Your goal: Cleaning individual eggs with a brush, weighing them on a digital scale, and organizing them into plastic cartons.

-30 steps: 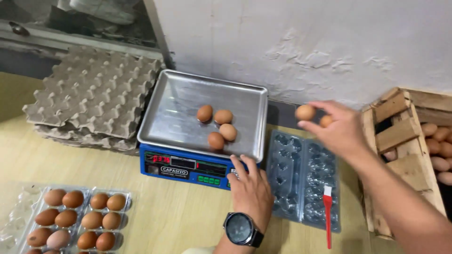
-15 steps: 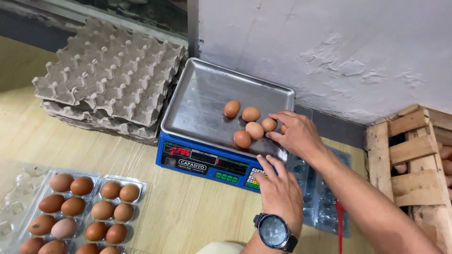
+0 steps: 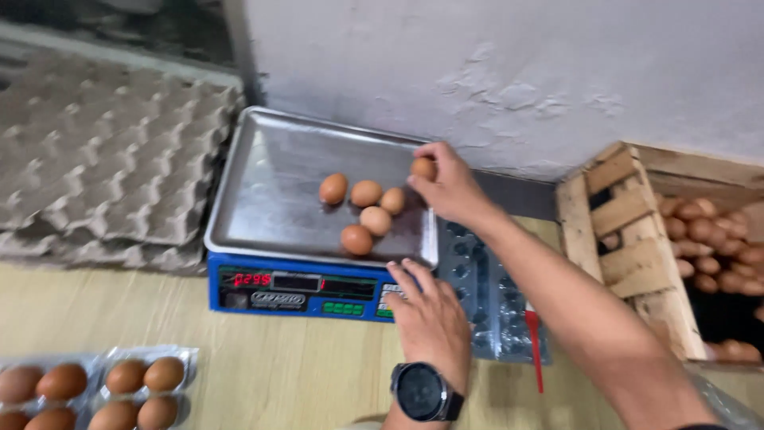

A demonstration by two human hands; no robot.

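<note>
Egg (image 3: 423, 168), brown, sits pinched in the fingertips of the right hand (image 3: 452, 189) above the far right corner of the steel weighing tray (image 3: 270, 191); only part of its shell shows, so its long axis cannot be read with any certainty. The grip of that hand is narrow, closed around the egg, with the forearm reaching in from the lower right. Just left of it, five more brown eggs (image 3: 364, 209) lie loose on the tray in a small cluster, most with their long axes running roughly upright in the picture, some touching each other. The tray rests on a blue electronic scale (image 3: 294, 291) with a red lit display. The left hand (image 3: 430, 322), wearing a dark wristwatch (image 3: 423, 392), lies flat with fingers spread on the right end of the scale's front panel, holding nothing. Half a second ago the right hand lay low over the cluster at the tray's near right side; now it is lifted toward the far edge with an egg in its fingertips, while the left hand has stayed on the panel. A clear plastic egg carton (image 3: 485, 306) lies open on the wooden counter (image 3: 278, 374) right of the scale, a wooden crate (image 3: 629, 239) of eggs beyond it, stacked grey pulp trays (image 3: 103, 175) to the left, and filled cartons (image 3: 119, 390) at the near left.
</note>
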